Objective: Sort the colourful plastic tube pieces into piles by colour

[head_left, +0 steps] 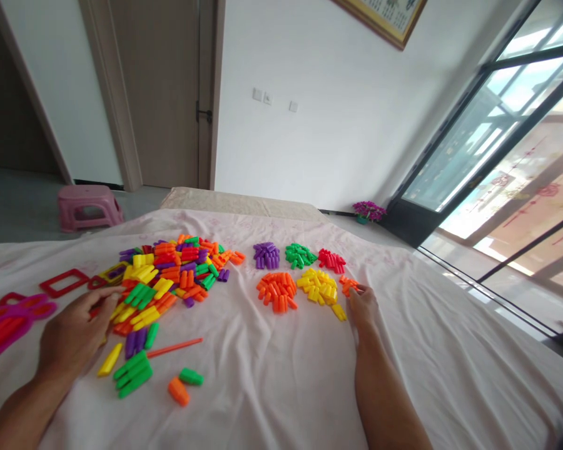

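Note:
My left hand (72, 334) is at the left edge of a large mixed pile of plastic pegs (169, 269), fingers curled together; some red shows by them, but what they hold is partly hidden. My right hand (363, 307) reaches to the far right of the sorted heaps, its fingers closed on small orange pegs (348, 285). Left of it lie heaps of yellow pegs (319, 286) and orange pegs (276, 290). Behind these are purple pegs (266, 255), green pegs (300, 255) and red pegs (331, 260). A yellow peg piece (339, 312) lies close to my right wrist.
Loose in front are a green joined piece (133, 375), a thin red stick (175, 347), an orange peg (179, 391) and a green peg (191, 376). Red frame (64, 283) and magenta piece (42, 311) lie left. A pale cloth (263, 369) covers the table; a pink stool (89, 206) stands beyond.

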`<action>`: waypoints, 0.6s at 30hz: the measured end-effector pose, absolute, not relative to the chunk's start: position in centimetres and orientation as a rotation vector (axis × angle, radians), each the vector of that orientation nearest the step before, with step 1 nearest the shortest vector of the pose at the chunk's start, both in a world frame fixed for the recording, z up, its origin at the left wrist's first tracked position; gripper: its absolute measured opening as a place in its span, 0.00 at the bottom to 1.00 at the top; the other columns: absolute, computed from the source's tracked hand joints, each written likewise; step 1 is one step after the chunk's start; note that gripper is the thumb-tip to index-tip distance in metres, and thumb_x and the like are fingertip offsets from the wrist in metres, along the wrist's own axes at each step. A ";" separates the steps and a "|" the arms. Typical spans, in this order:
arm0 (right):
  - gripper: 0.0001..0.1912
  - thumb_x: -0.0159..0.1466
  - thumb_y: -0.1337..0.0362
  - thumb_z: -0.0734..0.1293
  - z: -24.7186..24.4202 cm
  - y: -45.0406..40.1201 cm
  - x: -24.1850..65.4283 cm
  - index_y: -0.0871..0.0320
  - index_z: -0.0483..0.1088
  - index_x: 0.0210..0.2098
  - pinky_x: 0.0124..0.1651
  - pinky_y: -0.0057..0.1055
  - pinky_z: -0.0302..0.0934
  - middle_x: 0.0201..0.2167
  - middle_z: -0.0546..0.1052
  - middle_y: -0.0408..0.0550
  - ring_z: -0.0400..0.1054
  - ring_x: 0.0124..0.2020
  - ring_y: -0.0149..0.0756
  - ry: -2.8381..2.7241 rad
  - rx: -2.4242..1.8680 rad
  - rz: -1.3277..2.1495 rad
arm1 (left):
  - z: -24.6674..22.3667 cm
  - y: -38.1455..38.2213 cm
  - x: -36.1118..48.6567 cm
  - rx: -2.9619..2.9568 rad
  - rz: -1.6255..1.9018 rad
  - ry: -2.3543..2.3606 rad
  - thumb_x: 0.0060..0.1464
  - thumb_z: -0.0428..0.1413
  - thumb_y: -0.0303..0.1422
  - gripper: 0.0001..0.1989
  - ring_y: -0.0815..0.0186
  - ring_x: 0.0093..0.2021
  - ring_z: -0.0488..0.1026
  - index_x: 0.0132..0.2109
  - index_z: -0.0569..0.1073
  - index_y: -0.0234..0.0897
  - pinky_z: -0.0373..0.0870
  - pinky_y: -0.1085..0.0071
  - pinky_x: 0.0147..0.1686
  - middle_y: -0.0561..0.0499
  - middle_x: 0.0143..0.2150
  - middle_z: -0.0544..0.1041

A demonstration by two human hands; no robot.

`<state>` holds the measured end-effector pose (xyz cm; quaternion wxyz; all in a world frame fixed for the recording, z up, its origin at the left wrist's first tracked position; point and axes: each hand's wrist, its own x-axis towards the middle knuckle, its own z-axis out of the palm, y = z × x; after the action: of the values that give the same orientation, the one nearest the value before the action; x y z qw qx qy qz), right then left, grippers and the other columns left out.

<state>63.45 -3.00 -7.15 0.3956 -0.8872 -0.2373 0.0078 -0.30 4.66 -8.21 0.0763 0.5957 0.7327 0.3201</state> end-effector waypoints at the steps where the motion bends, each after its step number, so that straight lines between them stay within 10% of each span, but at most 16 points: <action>1: 0.26 0.57 0.54 0.66 -7.2 -3.0 63.4 0.61 0.72 0.52 0.41 0.35 0.62 0.41 0.79 0.55 0.71 0.37 0.43 -0.598 -2.253 0.014 | -8.2 4.7 -0.3 1.789 0.965 2.194 0.60 0.51 0.46 0.16 0.66 0.31 0.74 0.48 0.78 0.51 0.63 0.74 0.30 0.58 0.32 0.81; 10: 0.22 0.57 0.63 0.61 -6.1 -0.9 61.1 0.62 0.74 0.49 0.44 0.38 0.63 0.38 0.77 0.54 0.70 0.37 0.43 -0.722 -1.966 -0.343 | -7.2 4.0 0.8 1.825 1.148 2.055 0.62 0.49 0.43 0.18 0.63 0.43 0.76 0.49 0.79 0.42 0.68 0.71 0.39 0.52 0.48 0.82; 18: 0.12 0.63 0.60 0.65 -3.8 0.1 42.7 0.57 0.75 0.43 0.38 0.33 0.66 0.35 0.77 0.48 0.70 0.33 0.36 -1.603 -1.439 0.251 | -7.4 4.2 0.7 1.817 1.272 1.998 0.61 0.49 0.41 0.17 0.63 0.45 0.78 0.47 0.80 0.42 0.70 0.71 0.44 0.52 0.46 0.83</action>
<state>42.66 0.10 -3.78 0.4675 -0.5865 -0.6534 0.1024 0.72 4.19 -7.40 0.0780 0.6068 0.6672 0.4248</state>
